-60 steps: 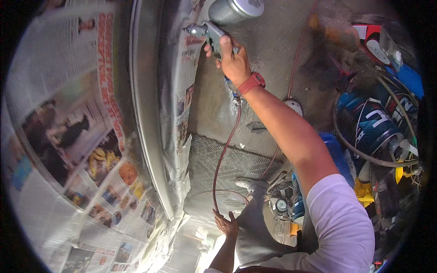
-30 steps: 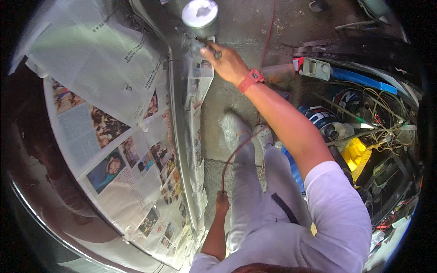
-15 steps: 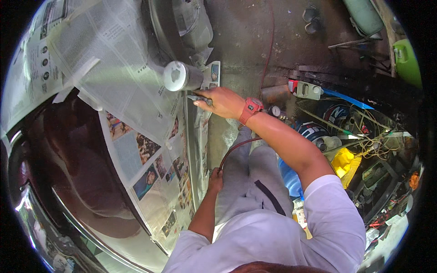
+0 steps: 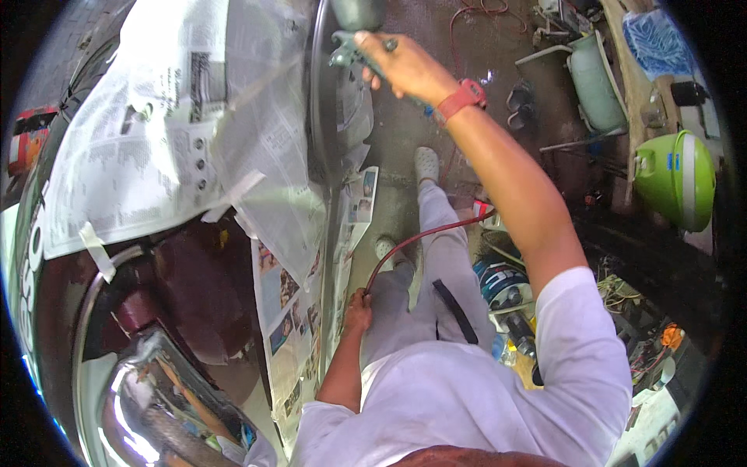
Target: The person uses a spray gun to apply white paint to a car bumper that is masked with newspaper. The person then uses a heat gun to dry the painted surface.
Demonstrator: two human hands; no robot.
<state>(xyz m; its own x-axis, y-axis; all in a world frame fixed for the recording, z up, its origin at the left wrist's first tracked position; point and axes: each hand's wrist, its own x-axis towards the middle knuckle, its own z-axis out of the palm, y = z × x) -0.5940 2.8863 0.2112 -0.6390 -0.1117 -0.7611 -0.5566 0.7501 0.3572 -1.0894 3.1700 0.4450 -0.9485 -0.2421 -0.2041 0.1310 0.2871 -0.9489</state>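
Note:
My right hand (image 4: 408, 66), wearing a red watch, is closed round a spray gun (image 4: 348, 53) at the top of the view. A rounded grey-green cup (image 4: 359, 12) sits on the gun, partly cut off by the picture's edge. To the gun's left runs a dark glossy car edge (image 4: 319, 97), bordered by taped newspaper (image 4: 272, 148). Low beside my leg, my left hand (image 4: 357, 311) is wrapped round a red hose (image 4: 420, 234). The hose arcs right, across my legs, and passes behind my right forearm.
A maroon car panel (image 4: 210, 288) and shiny chrome part (image 4: 167, 397) lie at left. On the right stand a grey-green tank (image 4: 597, 86) and a lime-green container (image 4: 673, 183). Dark sandals (image 4: 520, 105) lie on the floor; cluttered gear (image 4: 506, 288) sits beside my legs.
My right hand has carried the spray gun forward along the car edge, and the cup has tipped differently. My view has shifted, bringing my feet into sight. The left hand still grips the hose.

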